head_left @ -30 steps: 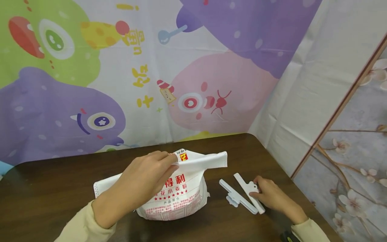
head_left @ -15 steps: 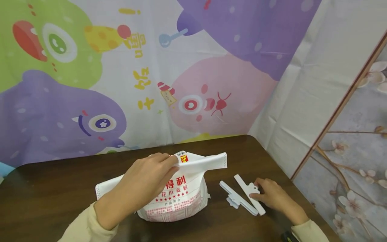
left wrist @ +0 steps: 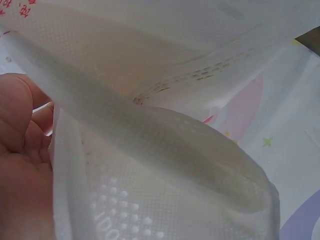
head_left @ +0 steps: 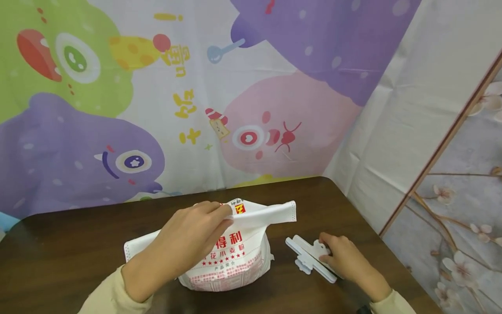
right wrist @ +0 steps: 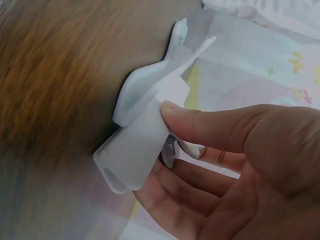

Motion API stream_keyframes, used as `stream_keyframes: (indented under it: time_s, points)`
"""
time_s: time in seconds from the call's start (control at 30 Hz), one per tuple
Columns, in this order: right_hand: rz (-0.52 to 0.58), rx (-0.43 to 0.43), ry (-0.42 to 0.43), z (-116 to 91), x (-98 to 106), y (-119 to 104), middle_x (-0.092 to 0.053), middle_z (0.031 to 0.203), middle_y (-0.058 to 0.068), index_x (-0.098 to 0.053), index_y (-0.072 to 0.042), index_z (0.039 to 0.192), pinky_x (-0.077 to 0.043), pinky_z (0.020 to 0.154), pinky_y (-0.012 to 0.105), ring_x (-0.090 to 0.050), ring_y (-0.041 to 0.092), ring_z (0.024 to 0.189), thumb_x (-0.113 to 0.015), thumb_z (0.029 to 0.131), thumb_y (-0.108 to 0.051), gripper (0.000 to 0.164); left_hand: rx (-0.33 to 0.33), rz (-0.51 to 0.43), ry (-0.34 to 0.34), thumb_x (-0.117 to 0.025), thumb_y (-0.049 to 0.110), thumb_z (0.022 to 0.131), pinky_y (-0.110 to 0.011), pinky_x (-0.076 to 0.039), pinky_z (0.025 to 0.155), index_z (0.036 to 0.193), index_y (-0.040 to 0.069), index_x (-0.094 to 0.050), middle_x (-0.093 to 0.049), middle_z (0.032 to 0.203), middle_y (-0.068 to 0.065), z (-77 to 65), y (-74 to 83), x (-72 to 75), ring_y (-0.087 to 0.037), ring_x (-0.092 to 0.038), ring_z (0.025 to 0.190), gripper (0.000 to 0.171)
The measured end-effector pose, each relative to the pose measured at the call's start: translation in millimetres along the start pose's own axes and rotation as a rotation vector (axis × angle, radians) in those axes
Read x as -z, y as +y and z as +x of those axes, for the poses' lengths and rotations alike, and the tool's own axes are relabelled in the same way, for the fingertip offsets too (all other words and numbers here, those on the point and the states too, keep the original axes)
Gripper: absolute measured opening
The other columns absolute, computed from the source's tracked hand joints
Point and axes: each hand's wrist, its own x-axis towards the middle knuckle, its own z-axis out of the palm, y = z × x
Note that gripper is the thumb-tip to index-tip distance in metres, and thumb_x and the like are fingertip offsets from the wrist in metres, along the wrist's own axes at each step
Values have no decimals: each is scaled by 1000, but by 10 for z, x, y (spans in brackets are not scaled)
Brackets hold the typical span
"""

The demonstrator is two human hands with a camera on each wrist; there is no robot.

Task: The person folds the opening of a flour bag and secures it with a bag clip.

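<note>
In the head view, a white flour bag (head_left: 231, 266) with red print stands on the table, its top rolled into a band. My left hand (head_left: 184, 235) grips that rolled top near its middle; the left wrist view has the white bag fabric (left wrist: 150, 135) filling most of it beside the thumb. To the right of the bag, my right hand (head_left: 347, 257) pinches a long white bag clip (right wrist: 132, 150) between thumb and fingers. A second white bag clip (head_left: 307, 261) lies on the table right against it, with its scalloped handle toward the bag.
The dark wooden table (head_left: 78, 244) reaches to a cartoon-printed cloth (head_left: 188, 109) at the back. A flower-patterned panel (head_left: 459, 218) borders it on the right. A dark object shows partly by the right sleeve (head_left: 392, 305).
My right hand has shifted left with its clip, closing the gap to the other clip. My left hand keeps its grip on the bag top.
</note>
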Motion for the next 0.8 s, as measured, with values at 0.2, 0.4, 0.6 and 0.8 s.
stream_keyframes:
  time_s: [0.2,0.4,0.6,0.8]
  points:
    - [-23,15,13,-25,8,-62,-68,79,5,-59,-9,91,-48,55,30,-60,13,67,-84,74,-2,32,-5,-10,12,-71,14,92,-27,-45,58,89,16,-60,-56,78,8,10,7,0,-10,-52,73,11]
    - [-21,30,19,-55,-9,-46,-72,96,17,-58,-2,123,-56,65,39,-70,27,81,-82,76,1,53,-10,-29,29,-71,14,92,-26,-45,59,89,16,-62,-55,78,8,-7,-6,-18,-9,-51,72,10]
    - [-1,5,6,-109,29,-20,-72,100,17,-63,4,124,-57,67,36,-69,24,81,-81,78,-1,50,-6,-38,31,-71,15,92,-26,-46,59,91,16,-63,-55,78,8,-22,-13,-38,-9,-51,72,8]
    - [-17,-40,32,-160,135,-14,-66,82,3,-67,1,119,-39,47,24,-42,5,51,-80,81,-7,41,4,-44,39,-71,15,92,-28,-47,60,94,15,-64,-58,80,7,-31,-16,-27,-9,-53,73,7]
